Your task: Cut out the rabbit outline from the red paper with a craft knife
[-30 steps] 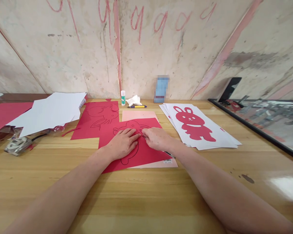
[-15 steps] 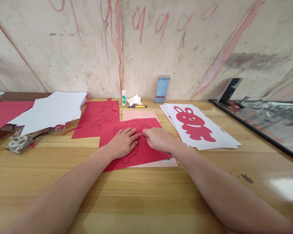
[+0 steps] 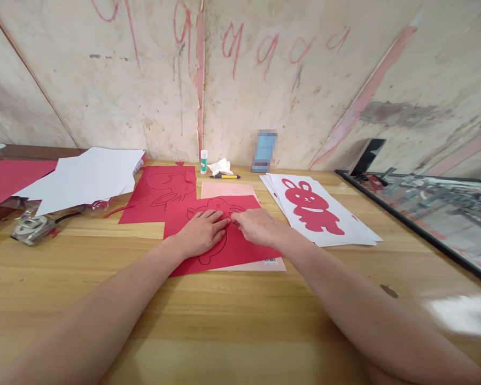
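A red sheet point(image 3: 248, 243) with a black rabbit outline lies over a pale pink sheet point(image 3: 228, 189) on the wooden table. Flat on the drawing rests my left hand point(image 3: 202, 232), its fingers spread and pointing right. My right hand point(image 3: 254, 224) is closed beside it, knuckles up, at the drawn ears; whatever its fingers hold is too hidden to name. Up and to the left is another red sheet point(image 3: 144, 206) with a drawn rabbit. On the right, a red cut-out rabbit point(image 3: 315, 200) lies on white sheets point(image 3: 353, 232).
Behind the sheets stand a glue stick point(image 3: 204, 162), a crumpled tissue point(image 3: 220, 166), a blue-yellow pen point(image 3: 226, 176) and a blurred blue object point(image 3: 264, 151). White papers point(image 3: 92, 179) and a tape measure point(image 3: 32, 230) are at left. A black-edged glossy panel point(image 3: 436, 214) is at right.
The camera view has shifted slightly, so the wall marks sit lower and the items at right sit further left. Both hands stay at nearly the same place on the red sheet.
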Demonstrator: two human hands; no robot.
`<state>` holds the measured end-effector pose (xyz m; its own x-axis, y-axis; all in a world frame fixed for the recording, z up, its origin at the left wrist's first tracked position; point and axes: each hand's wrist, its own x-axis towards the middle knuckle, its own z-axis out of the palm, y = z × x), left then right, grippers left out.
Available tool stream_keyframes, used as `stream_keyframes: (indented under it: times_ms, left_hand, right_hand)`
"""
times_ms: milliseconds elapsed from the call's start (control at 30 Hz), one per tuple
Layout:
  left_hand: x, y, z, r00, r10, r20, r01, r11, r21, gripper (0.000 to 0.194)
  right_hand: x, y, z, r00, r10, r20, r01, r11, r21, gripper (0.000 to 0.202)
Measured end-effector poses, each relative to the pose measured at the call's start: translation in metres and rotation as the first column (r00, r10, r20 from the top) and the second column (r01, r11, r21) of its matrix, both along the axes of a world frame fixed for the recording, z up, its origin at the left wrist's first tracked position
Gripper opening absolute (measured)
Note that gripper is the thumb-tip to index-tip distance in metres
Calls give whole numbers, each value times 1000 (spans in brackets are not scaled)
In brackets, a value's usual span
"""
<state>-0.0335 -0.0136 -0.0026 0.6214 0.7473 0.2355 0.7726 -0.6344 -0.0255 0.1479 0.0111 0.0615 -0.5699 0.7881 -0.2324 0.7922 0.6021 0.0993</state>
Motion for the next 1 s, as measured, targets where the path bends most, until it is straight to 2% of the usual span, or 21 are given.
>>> stream_keyframes:
  times_ms: [433, 633, 1000]
  left_hand:
    - [1, 0, 2, 999, -10, -41, 11, 1000, 25, 43]
    - [0, 0, 1, 998, -6, -60, 9, 999, 44, 42]
    - [1, 1, 2, 999, 0, -54, 2, 1000, 30, 42]
  right_hand:
    - [-1, -4, -8, 995, -87, -41, 89, 994, 59, 25]
    - [2, -5, -9, 993, -98, -68, 101, 993, 54, 23]
    - [10, -7, -22, 985, -99, -142, 114, 989, 99, 26]
